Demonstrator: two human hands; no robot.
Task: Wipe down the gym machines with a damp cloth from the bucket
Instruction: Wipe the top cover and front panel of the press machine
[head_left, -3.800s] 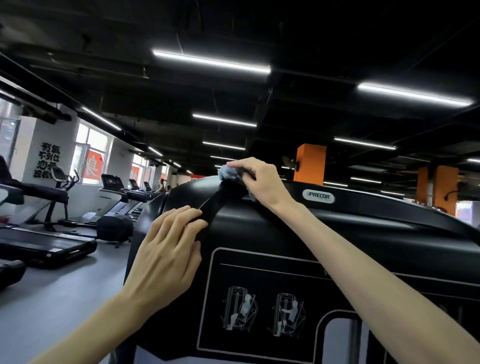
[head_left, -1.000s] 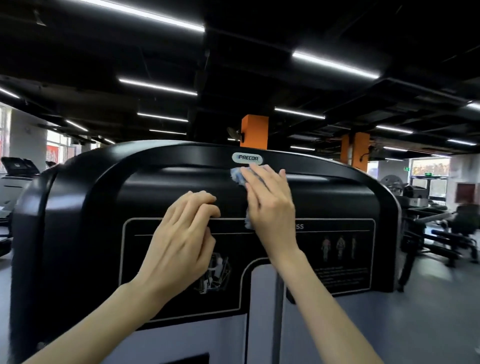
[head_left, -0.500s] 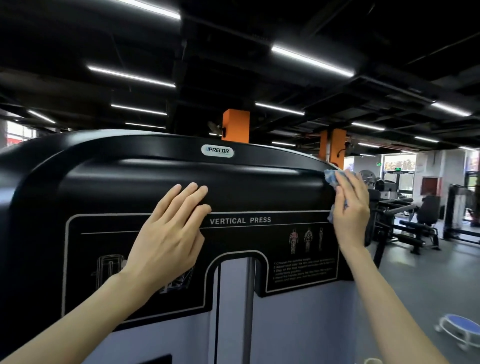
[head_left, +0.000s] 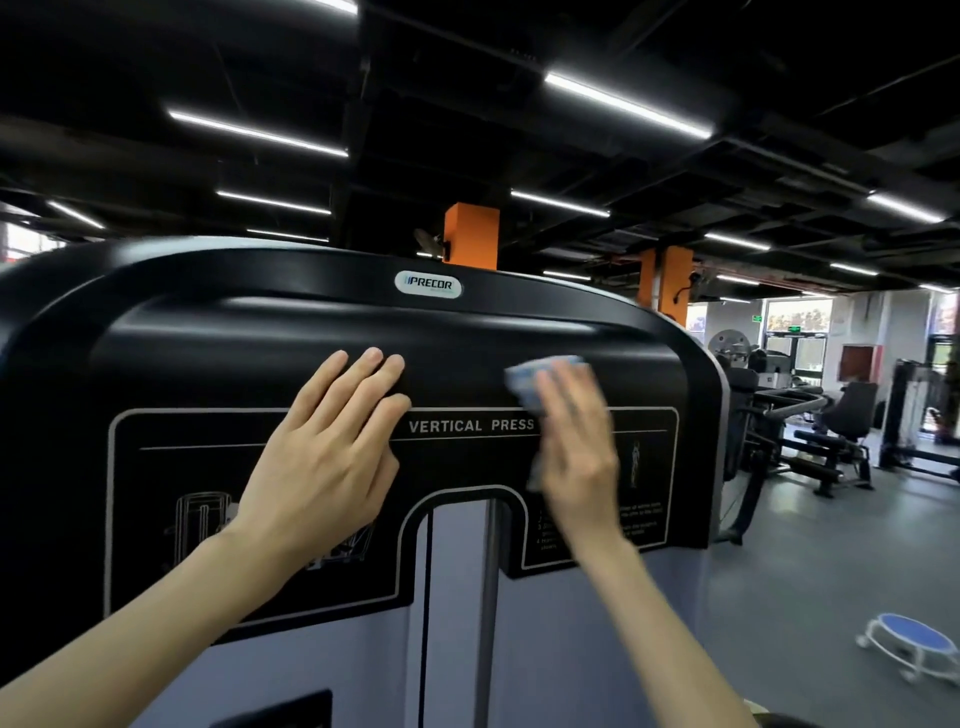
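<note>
A black vertical press machine shroud (head_left: 208, 364) fills the middle of the head view, with a Precor badge (head_left: 427, 285) near its top. My left hand (head_left: 332, 457) rests flat on the shroud with straight fingers, left of the "VERTICAL PRESS" lettering. My right hand (head_left: 574, 441), blurred by motion, presses a light blue cloth (head_left: 524, 382) flat against the shroud to the right of the lettering. The cloth shows above and left of the fingers; the rest is hidden under the palm. No bucket is in sight.
A blue round stool on white wheels (head_left: 904, 642) stands on the grey floor at lower right. Black weight machines (head_left: 831, 431) stand beyond the shroud's right edge. Orange pillars (head_left: 470, 234) rise behind the machine.
My right hand has slid the cloth from the shroud's right edge back leftwards toward the middle. My left hand stays flat on the panel.
</note>
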